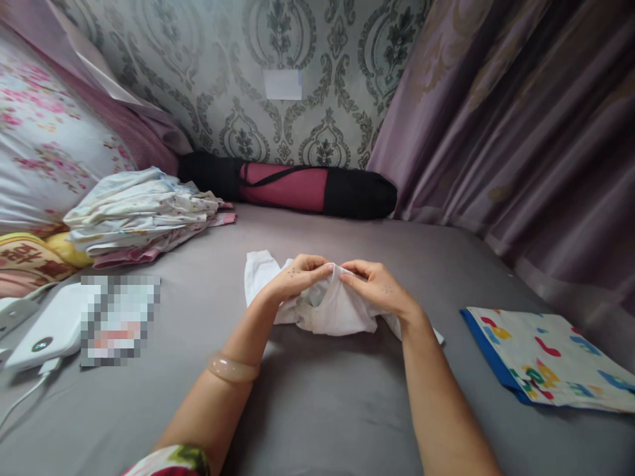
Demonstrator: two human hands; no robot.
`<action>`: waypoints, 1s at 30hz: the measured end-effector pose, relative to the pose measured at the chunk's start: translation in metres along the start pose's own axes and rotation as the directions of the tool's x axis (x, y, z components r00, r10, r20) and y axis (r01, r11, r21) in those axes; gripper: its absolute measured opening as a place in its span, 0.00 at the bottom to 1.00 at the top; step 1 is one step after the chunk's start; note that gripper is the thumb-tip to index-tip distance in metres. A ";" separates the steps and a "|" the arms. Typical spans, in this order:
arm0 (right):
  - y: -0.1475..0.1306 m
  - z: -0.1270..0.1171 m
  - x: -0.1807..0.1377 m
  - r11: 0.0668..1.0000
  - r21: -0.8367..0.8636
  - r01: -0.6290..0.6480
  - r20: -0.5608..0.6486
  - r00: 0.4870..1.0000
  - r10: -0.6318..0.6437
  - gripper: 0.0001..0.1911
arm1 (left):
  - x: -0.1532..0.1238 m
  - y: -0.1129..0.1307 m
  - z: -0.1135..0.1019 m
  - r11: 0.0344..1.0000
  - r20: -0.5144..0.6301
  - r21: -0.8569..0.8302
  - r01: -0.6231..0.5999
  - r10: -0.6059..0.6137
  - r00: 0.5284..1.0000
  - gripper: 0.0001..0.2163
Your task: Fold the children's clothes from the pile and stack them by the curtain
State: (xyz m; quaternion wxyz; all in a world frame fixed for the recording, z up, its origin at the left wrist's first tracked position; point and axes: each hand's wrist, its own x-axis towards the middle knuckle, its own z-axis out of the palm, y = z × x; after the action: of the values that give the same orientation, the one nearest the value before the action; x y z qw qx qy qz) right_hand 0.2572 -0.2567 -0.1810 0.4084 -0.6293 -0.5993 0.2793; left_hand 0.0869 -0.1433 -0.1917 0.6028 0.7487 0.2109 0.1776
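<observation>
A small white garment (342, 311) with what looks like a long sleeve lies bunched on the grey sheet in front of me. My left hand (300, 274) pinches its raised upper edge between thumb and fingers. Close beside it, my right hand (380, 284) pinches the same edge from the other side. Between my fingertips the fabric rises in a small peak. One white sleeve (260, 271) stretches out past my left hand, and another end of the cloth shows beyond my right wrist. A pale bangle (233, 368) circles my left forearm.
Folded patterned clothes (143, 211) are stacked at the left by a floral pillow (54, 132). A white power bank (49, 324) with a cable lies nearer. A long black-and-red bag (282, 188) lines the wall. A colourful printed cloth (555, 357) lies right, near the purple curtain (496, 119).
</observation>
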 end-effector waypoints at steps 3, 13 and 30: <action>0.003 -0.002 0.000 0.999 -0.038 -0.024 -0.055 0.998 0.022 0.13 | -0.001 0.001 -0.005 0.999 -0.047 0.042 0.003 -0.001 0.999 0.17; 0.026 -0.022 0.000 0.987 -0.036 -0.157 -0.316 0.939 0.138 0.17 | -0.016 0.008 -0.045 0.959 -0.038 0.283 -0.021 0.033 0.999 0.16; 0.027 -0.037 -0.008 0.966 0.134 -0.220 -0.365 0.896 0.255 0.21 | -0.005 -0.010 -0.030 0.861 -0.168 0.505 -0.062 0.168 0.971 0.12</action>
State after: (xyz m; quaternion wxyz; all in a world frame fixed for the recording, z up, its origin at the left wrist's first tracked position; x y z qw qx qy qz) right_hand 0.3018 -0.2693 -0.1864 0.5068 -0.7210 -0.4147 0.2266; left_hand 0.0657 -0.1191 -0.1952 0.3536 0.8670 0.2653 0.2300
